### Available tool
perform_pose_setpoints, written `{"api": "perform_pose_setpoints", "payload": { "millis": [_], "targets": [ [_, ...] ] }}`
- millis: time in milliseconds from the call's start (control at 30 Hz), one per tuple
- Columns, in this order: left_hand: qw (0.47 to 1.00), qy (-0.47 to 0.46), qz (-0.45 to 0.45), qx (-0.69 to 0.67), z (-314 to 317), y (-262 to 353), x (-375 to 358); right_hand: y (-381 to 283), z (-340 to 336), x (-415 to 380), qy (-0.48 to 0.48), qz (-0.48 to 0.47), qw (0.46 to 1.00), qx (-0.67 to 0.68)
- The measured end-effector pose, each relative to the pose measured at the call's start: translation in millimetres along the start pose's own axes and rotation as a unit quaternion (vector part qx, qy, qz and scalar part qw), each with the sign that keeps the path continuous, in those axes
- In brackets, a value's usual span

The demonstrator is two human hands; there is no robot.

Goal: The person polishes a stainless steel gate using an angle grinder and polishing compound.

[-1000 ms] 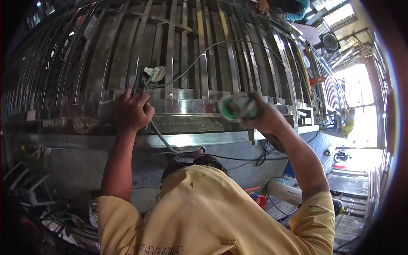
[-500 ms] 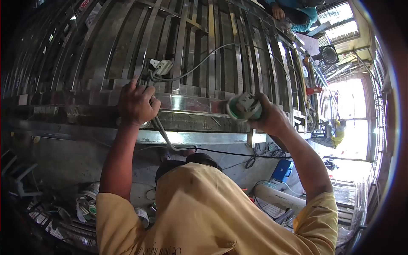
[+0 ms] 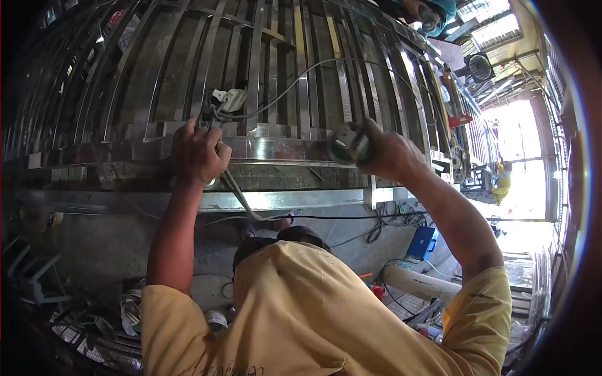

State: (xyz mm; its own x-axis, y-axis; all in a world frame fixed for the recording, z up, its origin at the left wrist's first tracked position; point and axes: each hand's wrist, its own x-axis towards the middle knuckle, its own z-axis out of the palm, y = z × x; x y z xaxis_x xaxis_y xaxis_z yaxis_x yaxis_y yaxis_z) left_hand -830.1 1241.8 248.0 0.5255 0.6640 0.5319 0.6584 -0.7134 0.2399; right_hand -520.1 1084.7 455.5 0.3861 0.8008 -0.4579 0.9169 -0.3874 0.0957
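My right hand [image 3: 390, 153] is wrapped round a round object with a green rim [image 3: 348, 145], blurred by motion, over the shiny metal bar [image 3: 282, 149] at the near edge of the frame of slats. My left hand [image 3: 199, 152] rests at the same bar farther left, its fingers curled and one pointing forward; a small metallic thing shows beside its wrist, and what the fingers hold, if anything, is hidden. Just beyond that hand lies a white power socket [image 3: 232, 100] with grey cables [image 3: 269, 108] bunched at it.
A lower metal rail [image 3: 282, 200] runs in front of my body. On the floor are a blue case [image 3: 422, 243], coiled cables [image 3: 389, 219] and a thick pale pipe [image 3: 420, 282]. Another person [image 3: 433, 14] is at the far side; one in yellow [image 3: 503, 182] is farther right.
My right hand and the round object have shifted slightly left and away from my body. The object is now tilted differently. My left hand has stayed near the same bar.
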Motion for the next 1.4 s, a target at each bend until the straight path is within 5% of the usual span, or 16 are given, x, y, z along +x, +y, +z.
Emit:
{"api": "perform_pose_setpoints", "payload": {
  "millis": [167, 500, 800, 1267, 1333, 1400],
  "targets": [
    [1.0, 0.017, 0.014, -0.016, -1, 0, 1, -25, 1, 11, 0.017, -0.041, 0.998, -0.05],
    [1.0, 0.01, 0.005, 0.007, 1, 4, 0, 49, 26, -6, 0.053, 0.096, 0.994, 0.001],
    [1.0, -0.012, 0.008, -0.02, 7, -4, -6, -55, 35, -13, 0.026, -0.094, 0.987, 0.131],
    [0.999, 0.008, 0.004, -0.044, -1, 7, 1, 180, 127, -36, 0.142, 0.23, 0.941, 0.205],
    [0.999, 0.009, -0.005, -0.039, 0, 6, -4, 175, 122, -41, 0.15, 0.248, 0.925, 0.244],
    [1.0, -0.009, 0.01, -0.01, 1, 2, -1, 144, 112, -48, 0.089, 0.167, 0.957, 0.221]
  ]
}}
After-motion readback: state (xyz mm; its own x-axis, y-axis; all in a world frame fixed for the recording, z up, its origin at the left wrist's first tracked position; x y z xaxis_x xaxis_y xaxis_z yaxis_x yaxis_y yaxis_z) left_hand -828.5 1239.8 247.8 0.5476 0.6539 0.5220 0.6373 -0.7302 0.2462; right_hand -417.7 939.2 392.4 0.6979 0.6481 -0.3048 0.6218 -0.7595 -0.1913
